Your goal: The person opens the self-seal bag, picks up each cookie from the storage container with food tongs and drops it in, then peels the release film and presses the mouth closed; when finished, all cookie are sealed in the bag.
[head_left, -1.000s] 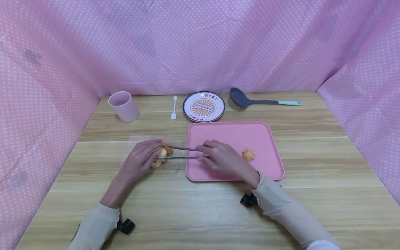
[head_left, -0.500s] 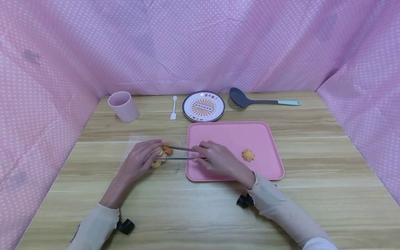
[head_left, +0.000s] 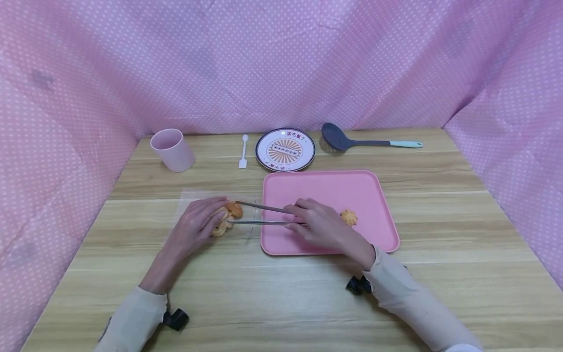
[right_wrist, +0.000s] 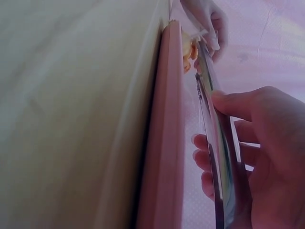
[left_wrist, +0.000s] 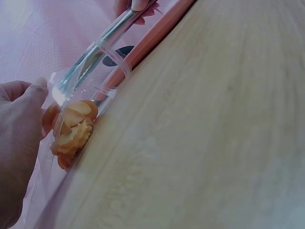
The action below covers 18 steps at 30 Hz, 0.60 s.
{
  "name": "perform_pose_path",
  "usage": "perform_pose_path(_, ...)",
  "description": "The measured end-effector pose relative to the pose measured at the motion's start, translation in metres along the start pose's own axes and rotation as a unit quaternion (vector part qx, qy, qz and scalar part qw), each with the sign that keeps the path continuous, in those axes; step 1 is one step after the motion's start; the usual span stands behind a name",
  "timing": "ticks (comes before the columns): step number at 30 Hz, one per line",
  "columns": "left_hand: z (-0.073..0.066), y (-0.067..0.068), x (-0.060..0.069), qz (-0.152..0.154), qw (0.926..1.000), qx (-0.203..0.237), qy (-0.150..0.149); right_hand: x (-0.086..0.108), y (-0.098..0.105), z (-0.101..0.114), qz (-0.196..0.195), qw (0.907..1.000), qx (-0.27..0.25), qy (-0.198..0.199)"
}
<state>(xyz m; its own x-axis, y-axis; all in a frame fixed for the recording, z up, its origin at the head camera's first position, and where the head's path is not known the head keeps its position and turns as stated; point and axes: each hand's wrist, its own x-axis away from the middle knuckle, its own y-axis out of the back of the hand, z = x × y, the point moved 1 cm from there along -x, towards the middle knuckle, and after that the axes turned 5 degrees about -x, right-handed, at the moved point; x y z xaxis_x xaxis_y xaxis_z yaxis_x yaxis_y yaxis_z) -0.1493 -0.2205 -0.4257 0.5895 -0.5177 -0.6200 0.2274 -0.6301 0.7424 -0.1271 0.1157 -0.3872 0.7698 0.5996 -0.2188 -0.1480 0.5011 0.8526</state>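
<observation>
My left hand (head_left: 195,220) pinches the edge of a clear plastic bag (left_wrist: 66,90) that lies on the table. Several cookies (left_wrist: 75,126) sit together inside the bag, partly covered by my left fingers in the head view. Metal tongs (right_wrist: 224,138) are gripped in my right hand (head_left: 321,225) between thumb and fingers, over the left part of the pink tray (head_left: 321,186). The tongs' arms stand apart, their tips at the bag's mouth beside the cookies, with no cookie clearly between them. One flower-shaped cookie (head_left: 349,217) lies on the tray, right of my right hand.
Along the back of the table stand a pink cup (head_left: 173,151), a small white spoon (head_left: 244,151), a patterned plate (head_left: 285,150) and a dark slotted ladle (head_left: 337,138) with a mint handle. A pink dotted cloth (head_left: 281,68) hangs behind.
My right hand shifted slightly left, then drew back right with the tongs, whose tips are now farther from my left fingers and wider apart. The left hand stays in place.
</observation>
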Motion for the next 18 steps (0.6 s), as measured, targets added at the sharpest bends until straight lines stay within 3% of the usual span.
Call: perform_pose_path(18, 0.001, 0.000, 0.001, 0.001, 1.0000, 0.003, 0.001, 0.042, 0.025, -0.021, -0.018, 0.9989, 0.021, -0.038)
